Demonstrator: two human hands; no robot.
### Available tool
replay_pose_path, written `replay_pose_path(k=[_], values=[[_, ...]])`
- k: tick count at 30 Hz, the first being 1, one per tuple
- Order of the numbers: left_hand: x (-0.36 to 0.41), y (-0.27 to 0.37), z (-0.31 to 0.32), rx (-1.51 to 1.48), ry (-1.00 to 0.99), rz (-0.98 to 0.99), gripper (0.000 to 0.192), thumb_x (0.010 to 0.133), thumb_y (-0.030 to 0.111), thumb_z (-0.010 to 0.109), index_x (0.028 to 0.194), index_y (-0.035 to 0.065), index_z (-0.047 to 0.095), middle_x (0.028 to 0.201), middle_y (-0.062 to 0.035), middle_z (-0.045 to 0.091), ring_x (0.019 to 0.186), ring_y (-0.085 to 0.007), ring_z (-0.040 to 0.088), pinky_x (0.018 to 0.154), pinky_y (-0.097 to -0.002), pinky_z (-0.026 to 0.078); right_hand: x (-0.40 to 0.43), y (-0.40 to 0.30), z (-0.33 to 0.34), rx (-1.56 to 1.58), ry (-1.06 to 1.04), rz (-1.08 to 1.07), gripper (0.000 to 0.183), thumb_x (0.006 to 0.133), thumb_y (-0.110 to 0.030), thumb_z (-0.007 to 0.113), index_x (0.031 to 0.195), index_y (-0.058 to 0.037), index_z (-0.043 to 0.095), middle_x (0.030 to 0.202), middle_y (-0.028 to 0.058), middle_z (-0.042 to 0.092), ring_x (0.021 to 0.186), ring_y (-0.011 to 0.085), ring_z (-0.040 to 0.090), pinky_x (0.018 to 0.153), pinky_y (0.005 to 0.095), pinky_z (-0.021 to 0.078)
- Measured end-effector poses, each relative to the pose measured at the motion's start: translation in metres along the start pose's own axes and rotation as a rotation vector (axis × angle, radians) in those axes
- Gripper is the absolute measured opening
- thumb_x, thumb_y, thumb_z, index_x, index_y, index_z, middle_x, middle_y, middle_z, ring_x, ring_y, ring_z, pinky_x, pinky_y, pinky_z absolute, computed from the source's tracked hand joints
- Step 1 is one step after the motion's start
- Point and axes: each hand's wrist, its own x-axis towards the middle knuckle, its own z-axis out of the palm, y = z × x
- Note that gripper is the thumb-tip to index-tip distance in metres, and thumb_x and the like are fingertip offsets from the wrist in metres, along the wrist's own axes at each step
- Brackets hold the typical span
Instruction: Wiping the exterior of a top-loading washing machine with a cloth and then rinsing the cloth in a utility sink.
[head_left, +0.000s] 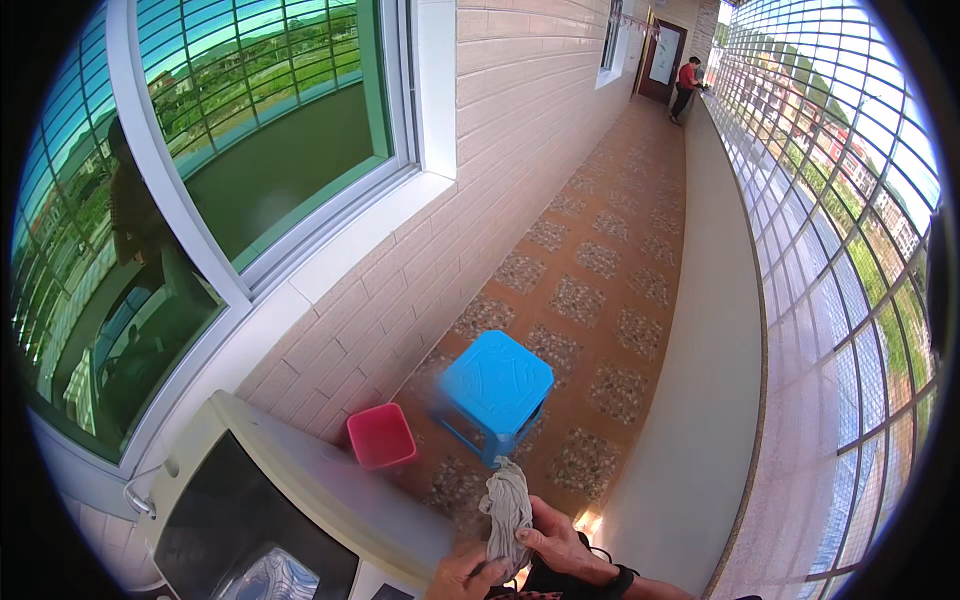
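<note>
A bunched, twisted grey cloth (508, 510) is held between both hands at the bottom of the head view. My left hand (459, 576) grips its lower end. My right hand (559, 536), with a dark band at the wrist, closes on its right side, the thumb lying across the folds. The cloth's upper end juts out just below a blue plastic stool (496, 379), as seen from above. Left of the stool, a pink-red plastic bin (382, 436) stands on the floor by the tiled wall.
A washing machine (247, 517) with a dark lid fills the lower left, below a sliding window (277, 187). A low wall (712, 300) topped by a metal grille (832, 225) runs along the right. A person in red (687, 82) stands at the corridor's far end, near a door (663, 60).
</note>
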Motion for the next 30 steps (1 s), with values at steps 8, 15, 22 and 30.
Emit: replay_pose_path(k=[8,15,22,30], values=[[0.074,0.007,0.023,-0.271,0.133,-0.462,0.032,0.102,0.027,0.055,0.12,0.0008,0.062,0.091,-0.0043,0.064,0.079,-0.0097,0.058,0.067,-0.0265,0.047,0.031,-0.015,-0.078,0.019,0.179,0.18,0.047,0.099,-0.011,0.058,0.141,0.001,0.042,0.13,0.0093,0.058,0.115,0.0159,0.057,0.1,0.0334,0.0469],[0.148,0.0,0.084,-0.462,-0.068,-0.647,0.033,0.102,0.026,0.055,0.121,0.0001,0.062,0.104,-0.0025,0.065,0.087,-0.011,0.06,0.078,-0.026,0.049,0.07,-0.077,-0.133,0.095,0.123,-0.094,0.05,0.096,-0.02,0.063,0.137,0.0014,0.044,0.127,0.0094,0.059,0.116,0.0174,0.055,0.099,0.0346,0.0453],[0.219,-0.015,0.143,-0.673,0.333,-0.506,0.032,0.096,0.027,0.063,0.124,0.0101,0.064,0.115,-0.0108,0.066,0.098,-0.0218,0.063,0.086,-0.0351,0.052,0.097,-0.109,-0.223,-0.041,0.17,-0.052,0.038,0.094,-0.006,0.055,0.132,0.0008,0.049,0.123,0.0106,0.06,0.107,0.0168,0.059,0.096,0.0344,0.0466],[0.299,0.012,0.154,-1.239,0.589,-0.44,0.006,0.094,0.008,0.057,0.1,0.0071,0.059,0.096,-0.0036,0.061,0.089,-0.015,0.06,0.081,-0.0323,0.05,0.105,-0.201,-0.275,0.175,0.127,-0.068,0.039,0.094,-0.004,0.052,0.132,0.0007,0.048,0.126,0.0128,0.06,0.113,0.0194,0.059,0.098,0.0359,0.047]])
